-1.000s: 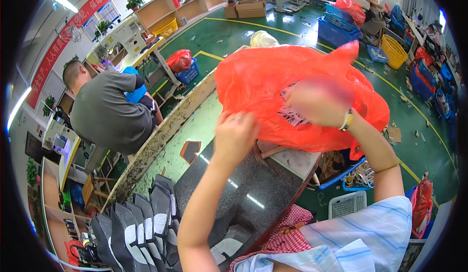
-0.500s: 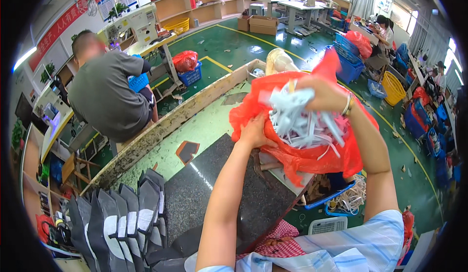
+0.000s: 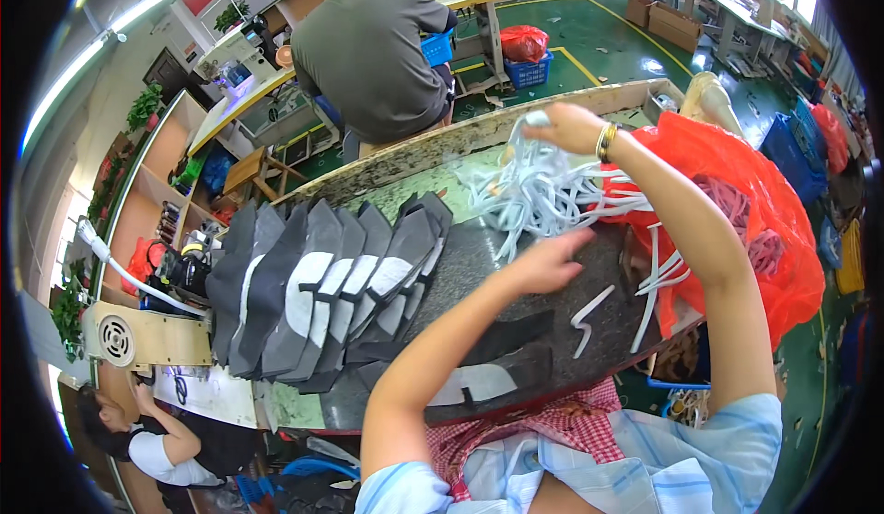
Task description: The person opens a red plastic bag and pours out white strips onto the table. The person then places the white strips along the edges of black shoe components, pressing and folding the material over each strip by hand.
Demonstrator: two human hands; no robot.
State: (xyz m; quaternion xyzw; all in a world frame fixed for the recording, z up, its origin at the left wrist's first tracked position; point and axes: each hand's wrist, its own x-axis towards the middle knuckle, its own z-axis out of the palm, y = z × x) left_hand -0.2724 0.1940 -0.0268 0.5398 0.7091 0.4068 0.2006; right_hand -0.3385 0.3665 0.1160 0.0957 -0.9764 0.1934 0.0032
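A tangled bundle of pale blue-white strips (image 3: 539, 192) is on the dark stone slab (image 3: 603, 265). My right hand (image 3: 566, 127) is closed on the top of the bundle at the far side. Just on the near side of the strips, my left hand (image 3: 551, 264) has its fingers stretched out and holds nothing. Several strips trail rightward to a red plastic bag (image 3: 783, 238), where pink strips (image 3: 764, 249) show inside. One loose strip (image 3: 584, 323) lies apart on the slab.
Overlapping dark grey cut pieces with pale patches (image 3: 295, 298) cover the slab's left side. A worn wooden ledge (image 3: 451, 141) borders the bench. Beyond it sits a person in a grey shirt (image 3: 378, 63). Another person (image 3: 170, 440) is at lower left.
My right hand has brought the pale strips out of the red bag and left onto the slab. My left hand has let go of the bag. The view has swung left.
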